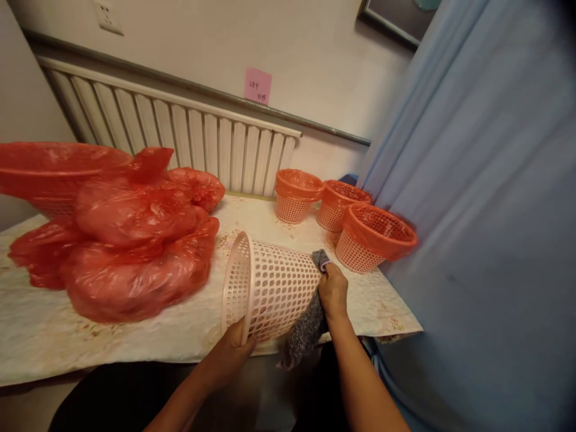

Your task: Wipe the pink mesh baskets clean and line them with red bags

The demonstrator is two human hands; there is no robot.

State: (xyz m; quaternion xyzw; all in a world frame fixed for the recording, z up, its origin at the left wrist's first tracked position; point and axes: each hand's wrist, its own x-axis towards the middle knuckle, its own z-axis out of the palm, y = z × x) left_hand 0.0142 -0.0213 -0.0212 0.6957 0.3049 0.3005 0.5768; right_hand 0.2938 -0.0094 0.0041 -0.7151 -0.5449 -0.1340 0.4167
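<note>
A pale pink perforated wastebasket point(283, 279) lies tipped on its side over the front of the table, its mouth facing left. My left hand point(233, 351) grips the rim at the lower left, the thumb outside and the fingers partly hidden. At the basket's base, my right hand point(333, 291) is closed on a dark grey cloth point(306, 333). One end of the cloth sticks up above the fist, while the rest hangs down against the basket's side near its bottom.
Three similar baskets lined with red bags, a left one point(292, 210), a middle one point(330, 213) and a right one point(360, 252), stand at the back right. Bulky red plastic bags point(139, 264) fill the table's left. A blue curtain point(472, 240) hangs at right; a radiator point(193, 132) runs behind.
</note>
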